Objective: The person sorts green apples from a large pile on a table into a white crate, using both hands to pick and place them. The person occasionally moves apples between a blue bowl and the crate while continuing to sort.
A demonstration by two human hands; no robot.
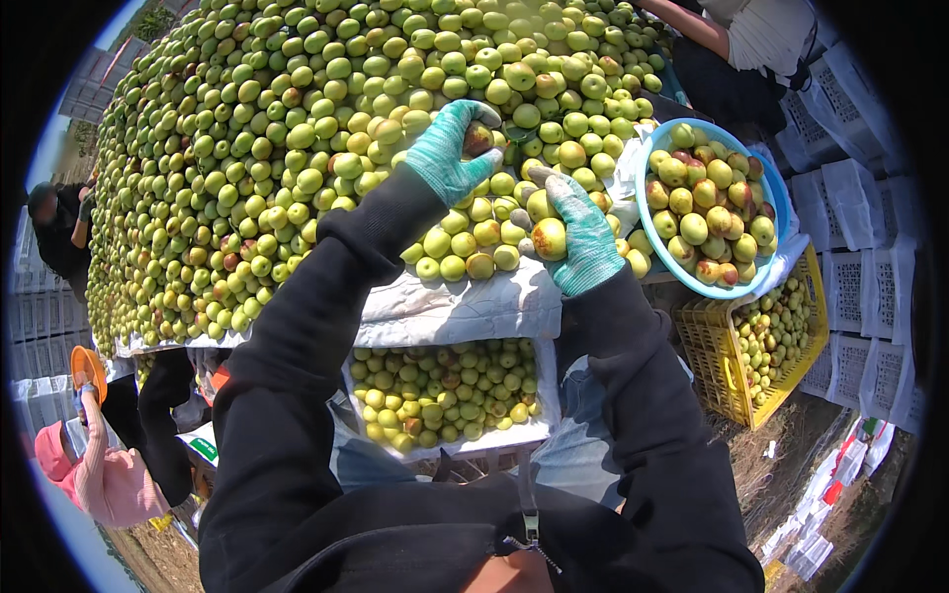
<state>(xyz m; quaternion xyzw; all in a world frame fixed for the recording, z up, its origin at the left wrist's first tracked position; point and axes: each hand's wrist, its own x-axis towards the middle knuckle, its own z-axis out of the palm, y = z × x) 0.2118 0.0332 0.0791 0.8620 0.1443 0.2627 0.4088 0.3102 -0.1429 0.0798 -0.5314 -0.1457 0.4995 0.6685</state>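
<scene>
Outdoors, my knit-gloved left hand (445,158) curls around a round, russet fruit (478,139). My right hand (587,234) cups a glossy, blushed fruit (549,238) near the smooth green heap (309,181).

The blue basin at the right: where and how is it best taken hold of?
Probably grip the basin by its rim, left and right, from the near side: the round rim stands exposed, while heaped fruit fills the middle.

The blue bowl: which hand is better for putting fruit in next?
Probably the right hand: it holds fruit and is nearer the blue bowl. The left hand, also holding one, is farther away.
</scene>
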